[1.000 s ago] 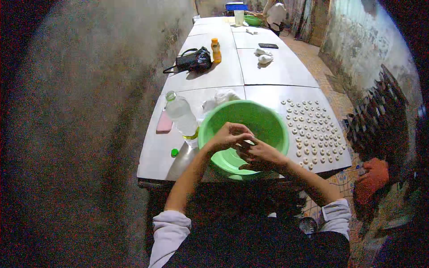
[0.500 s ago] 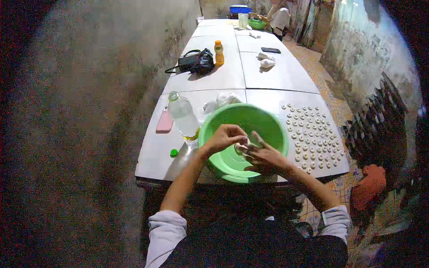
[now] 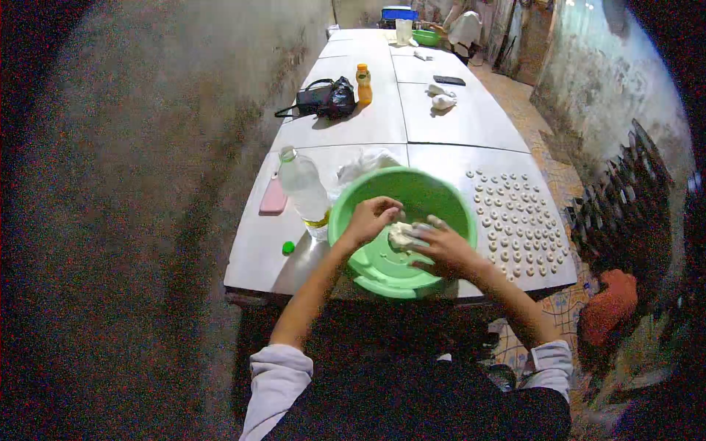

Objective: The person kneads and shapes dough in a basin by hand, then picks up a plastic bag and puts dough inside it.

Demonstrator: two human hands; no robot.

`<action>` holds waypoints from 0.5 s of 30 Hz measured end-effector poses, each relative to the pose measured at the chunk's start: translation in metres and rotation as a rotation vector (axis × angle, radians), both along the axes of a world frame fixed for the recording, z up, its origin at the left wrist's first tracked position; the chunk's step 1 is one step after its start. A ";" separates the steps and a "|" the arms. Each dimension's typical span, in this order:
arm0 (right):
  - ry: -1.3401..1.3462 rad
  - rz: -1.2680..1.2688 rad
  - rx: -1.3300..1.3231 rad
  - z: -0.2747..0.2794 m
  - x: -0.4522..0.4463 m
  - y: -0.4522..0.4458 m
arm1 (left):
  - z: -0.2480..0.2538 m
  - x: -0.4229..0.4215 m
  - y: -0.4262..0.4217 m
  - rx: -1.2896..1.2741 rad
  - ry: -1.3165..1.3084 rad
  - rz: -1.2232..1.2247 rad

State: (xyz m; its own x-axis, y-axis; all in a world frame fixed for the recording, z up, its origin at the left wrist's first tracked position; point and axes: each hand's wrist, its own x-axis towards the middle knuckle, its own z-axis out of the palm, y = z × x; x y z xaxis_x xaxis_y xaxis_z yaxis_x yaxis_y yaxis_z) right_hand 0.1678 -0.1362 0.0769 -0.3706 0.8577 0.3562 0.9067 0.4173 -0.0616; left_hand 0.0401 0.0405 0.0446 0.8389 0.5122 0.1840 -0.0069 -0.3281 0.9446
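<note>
A pale lump of dough lies in a large green basin at the table's near edge. My right hand is over the basin, fingers stretched apart and whitened, touching the dough's right side. Just left of the dough is my left hand, its fingers curled in and thumb close to the index finger; anything pinched there is too small to make out. Many small pale dough rings stand in rows on the table to the basin's right.
Left of the basin stand a clear plastic bottle, a pink phone and a green cap. Farther up the white table are a black bag, an orange-capped bottle and a dark phone. Another person is at the far end.
My hands have come apart: the left one drew back from the right fingers. The right hand has lowered against the dough, which now shows more clearly.
</note>
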 end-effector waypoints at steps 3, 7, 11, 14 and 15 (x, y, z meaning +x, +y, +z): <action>0.182 -0.089 -0.040 0.005 0.018 0.004 | -0.002 -0.005 -0.005 0.115 0.081 0.049; 0.451 -0.148 -0.175 -0.001 0.030 0.015 | -0.001 -0.011 -0.010 0.290 0.181 0.034; 0.363 -0.059 -0.194 -0.033 0.024 0.046 | -0.007 -0.025 -0.011 0.533 0.263 0.007; 0.429 0.022 -0.461 -0.075 0.030 0.084 | -0.001 -0.037 -0.013 0.574 0.313 0.052; 0.427 0.007 -0.492 -0.085 0.030 0.090 | -0.001 -0.042 -0.013 0.531 0.262 0.046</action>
State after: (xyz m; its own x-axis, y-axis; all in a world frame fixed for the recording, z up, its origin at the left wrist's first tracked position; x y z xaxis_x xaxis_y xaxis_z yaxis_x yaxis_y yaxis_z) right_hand 0.1981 -0.0459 -0.0079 -0.2898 0.9563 0.0400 0.7571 0.2546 -0.6017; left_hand -0.0015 0.0277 0.0432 0.8699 0.4437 0.2155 0.2296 -0.7509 0.6192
